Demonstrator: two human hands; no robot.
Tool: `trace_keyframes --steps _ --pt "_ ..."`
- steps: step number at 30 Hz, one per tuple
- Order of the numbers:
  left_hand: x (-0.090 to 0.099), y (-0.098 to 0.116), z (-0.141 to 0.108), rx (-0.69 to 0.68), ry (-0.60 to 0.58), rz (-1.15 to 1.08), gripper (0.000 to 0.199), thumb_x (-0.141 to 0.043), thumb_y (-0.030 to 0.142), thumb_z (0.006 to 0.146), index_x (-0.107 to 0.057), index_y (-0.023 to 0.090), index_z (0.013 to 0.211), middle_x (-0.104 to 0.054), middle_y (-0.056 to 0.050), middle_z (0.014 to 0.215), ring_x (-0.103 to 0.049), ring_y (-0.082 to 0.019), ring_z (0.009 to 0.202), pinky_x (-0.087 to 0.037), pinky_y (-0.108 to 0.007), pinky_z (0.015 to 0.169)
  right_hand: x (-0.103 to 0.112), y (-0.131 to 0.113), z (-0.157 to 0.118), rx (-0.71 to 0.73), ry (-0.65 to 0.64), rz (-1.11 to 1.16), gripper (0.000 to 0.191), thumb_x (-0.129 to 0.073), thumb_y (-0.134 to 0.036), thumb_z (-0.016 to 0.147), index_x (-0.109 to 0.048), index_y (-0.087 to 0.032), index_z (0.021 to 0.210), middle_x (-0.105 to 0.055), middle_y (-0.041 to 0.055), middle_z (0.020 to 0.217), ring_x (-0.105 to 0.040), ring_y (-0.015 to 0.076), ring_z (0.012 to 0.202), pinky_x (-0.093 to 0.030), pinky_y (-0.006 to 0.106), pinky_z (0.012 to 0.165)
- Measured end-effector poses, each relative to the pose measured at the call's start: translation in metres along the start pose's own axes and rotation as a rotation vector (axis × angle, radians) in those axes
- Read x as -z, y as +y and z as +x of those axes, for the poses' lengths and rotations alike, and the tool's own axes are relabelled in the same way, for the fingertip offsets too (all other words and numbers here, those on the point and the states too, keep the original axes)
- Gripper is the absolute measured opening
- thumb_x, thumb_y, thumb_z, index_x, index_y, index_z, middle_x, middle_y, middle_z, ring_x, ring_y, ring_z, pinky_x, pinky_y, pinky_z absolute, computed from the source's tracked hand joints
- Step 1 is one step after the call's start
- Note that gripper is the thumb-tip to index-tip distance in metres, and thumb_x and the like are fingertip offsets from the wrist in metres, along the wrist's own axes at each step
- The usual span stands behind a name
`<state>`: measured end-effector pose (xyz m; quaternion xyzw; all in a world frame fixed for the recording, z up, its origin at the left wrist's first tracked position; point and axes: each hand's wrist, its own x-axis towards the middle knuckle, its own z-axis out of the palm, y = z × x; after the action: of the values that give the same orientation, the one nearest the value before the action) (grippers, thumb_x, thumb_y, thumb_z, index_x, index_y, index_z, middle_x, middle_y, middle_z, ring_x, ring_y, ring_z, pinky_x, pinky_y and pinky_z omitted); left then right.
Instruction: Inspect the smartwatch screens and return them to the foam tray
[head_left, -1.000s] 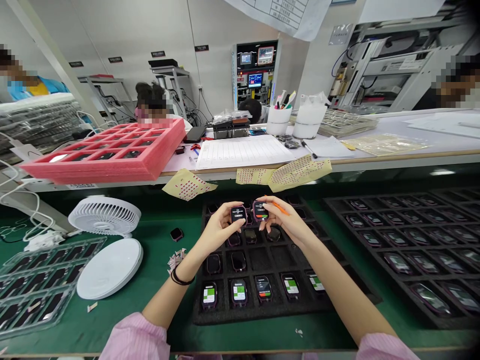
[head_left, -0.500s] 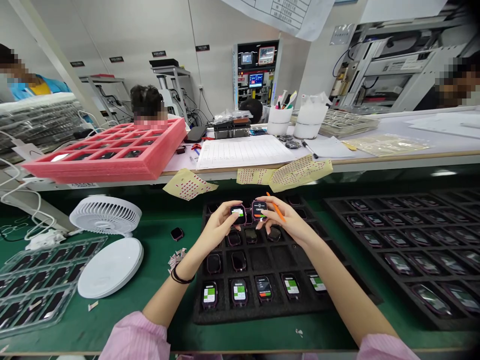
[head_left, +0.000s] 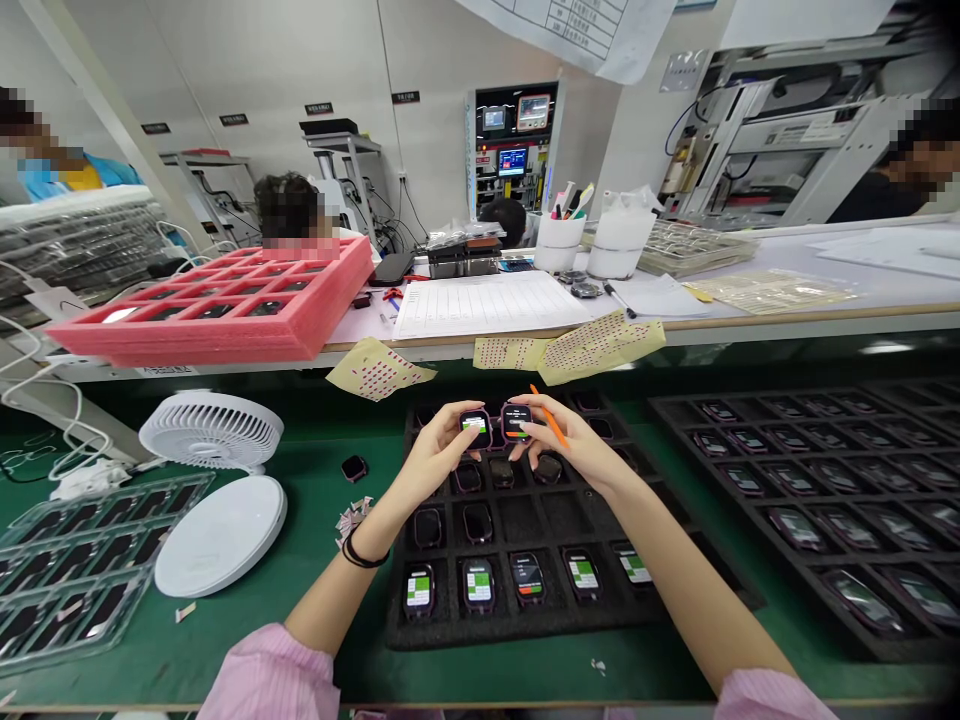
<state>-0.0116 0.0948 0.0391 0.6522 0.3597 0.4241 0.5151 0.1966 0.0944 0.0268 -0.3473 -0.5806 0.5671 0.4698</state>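
My left hand (head_left: 441,446) holds a watch (head_left: 475,428) with a lit white and green screen, the thumb on its face. Beside it, my right hand (head_left: 574,440) grips a second watch (head_left: 516,422), whose dark screen shows white text and an orange-red strip. An orange stick (head_left: 551,416) is also held between the right hand's fingers. Both watches are side by side above a black foam tray (head_left: 517,628). Several watches lie in its compartments; those in the front row, such as one watch (head_left: 478,584), have lit screens.
A white fan (head_left: 217,530), a loose watch (head_left: 354,468) and paper scraps (head_left: 352,518) lie left. Clear trays (head_left: 97,570) are far left, another black tray (head_left: 757,520) right. A shelf above carries a pink foam tray (head_left: 300,325) and papers (head_left: 487,303). People are beyond it.
My right hand has shifted slightly left with its watch and the orange stick, bringing that watch a little closer to the other. My left hand looks almost unmoved.
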Motion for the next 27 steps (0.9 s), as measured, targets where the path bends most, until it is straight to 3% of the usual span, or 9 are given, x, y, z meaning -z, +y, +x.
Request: trace_keyframes --steps 4,13,17,20,27 --pt "-0.0016 -0.0004 0.0001 -0.022 0.006 -0.015 0.042 -0.060 0.042 0.082 -0.055 0.017 0.115 -0.061 -0.007 0.101 -0.053 -0.008 0.066 -0.042 -0.019 0.052 -0.0008 0.0006 0.0003 -0.004 0.033 -0.005 0.036 -0.067 -0.038 0.079 -0.055 -0.021 0.108 -0.059 0.0058 0.102 -0.068 0.0144 0.059 -0.050 0.023 0.045" --pt "-0.0007 0.0004 -0.0002 0.014 0.011 0.001 0.041 -0.054 0.043 0.087 -0.054 0.017 0.119 -0.060 -0.006 0.092 -0.058 -0.011 0.065 -0.035 -0.018 0.044 -0.0018 0.0002 0.0010 -0.001 0.085 -0.004 0.036 -0.070 -0.040 0.076 -0.056 -0.019 0.103 -0.060 0.0032 0.091 -0.065 0.0127 0.051 -0.048 0.023 0.041" --pt "-0.0010 -0.0016 -0.0003 0.004 -0.018 -0.027 0.047 -0.064 0.036 0.081 -0.050 0.017 0.122 -0.061 -0.009 0.107 -0.059 -0.012 0.073 -0.049 -0.022 0.061 -0.0016 -0.0023 0.0000 0.001 0.033 -0.014 0.043 -0.073 -0.035 0.073 -0.054 -0.021 0.109 -0.060 0.0067 0.103 -0.069 0.0161 0.061 -0.049 0.023 0.043" --pt "-0.0015 -0.0021 -0.0005 0.015 -0.027 -0.031 0.051 -0.066 0.031 0.079 -0.047 0.017 0.125 -0.059 -0.010 0.114 -0.059 -0.012 0.079 -0.051 -0.026 0.074 -0.0009 -0.0020 -0.0002 -0.004 0.008 -0.031 0.047 -0.075 -0.032 0.071 -0.053 -0.021 0.111 -0.059 0.0094 0.112 -0.069 0.0162 0.065 -0.050 0.023 0.045" --pt "-0.0022 -0.0015 0.0013 0.048 0.007 -0.034 0.039 -0.063 0.038 0.081 -0.055 0.015 0.110 -0.063 -0.006 0.097 -0.057 -0.009 0.063 -0.046 -0.020 0.053 -0.0002 0.0030 0.0022 -0.004 0.081 -0.014 0.039 -0.073 -0.038 0.072 -0.057 -0.018 0.102 -0.063 0.0045 0.091 -0.064 0.0132 0.049 -0.048 0.025 0.042"
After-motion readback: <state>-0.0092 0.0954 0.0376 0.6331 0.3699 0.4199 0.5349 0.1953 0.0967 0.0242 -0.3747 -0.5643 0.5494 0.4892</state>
